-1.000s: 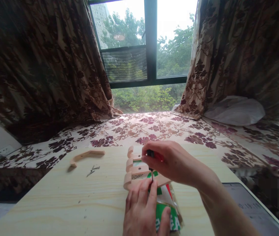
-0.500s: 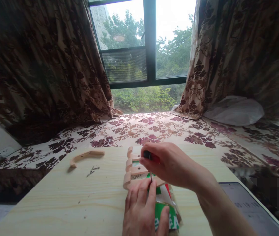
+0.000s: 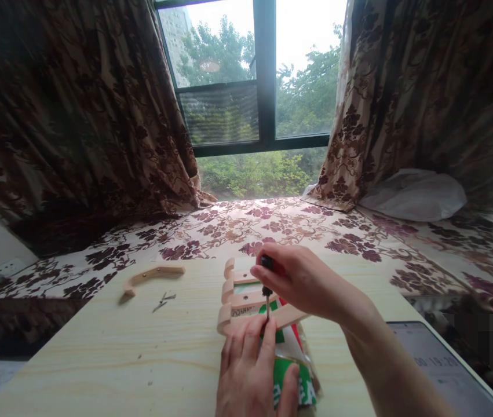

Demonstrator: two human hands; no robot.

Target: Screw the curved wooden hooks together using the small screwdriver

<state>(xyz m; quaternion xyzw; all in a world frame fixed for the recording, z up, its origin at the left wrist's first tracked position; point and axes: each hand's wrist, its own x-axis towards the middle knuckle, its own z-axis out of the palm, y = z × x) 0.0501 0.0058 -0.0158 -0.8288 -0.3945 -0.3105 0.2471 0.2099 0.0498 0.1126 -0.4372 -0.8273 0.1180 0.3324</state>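
My right hand (image 3: 292,278) is closed on the dark handle of a screwdriver (image 3: 267,292), whose shaft points down at the nearest curved wooden piece (image 3: 289,318). My left hand (image 3: 248,370) lies with fingers spread, the fingertips on that same piece on both sides of the screwdriver tip. Two more curved wooden pieces, a middle one (image 3: 240,300) and a far one (image 3: 238,277), lie beyond it, each with a dark spot. Under the pieces and my left hand is a green, white and red plastic package (image 3: 294,370). The exact tip contact is hidden by my fingers.
Another curved wooden piece (image 3: 154,274) lies at the table's far left, with several screws (image 3: 163,301) near it. A device with a timer display (image 3: 437,362) rests at the right. Tiny bits dot the table (image 3: 98,353). A patterned cloth surface (image 3: 263,226) lies beyond.
My right hand has shifted slightly and turned on the screwdriver, so more of its handle and shaft show. My left hand has stayed in place.
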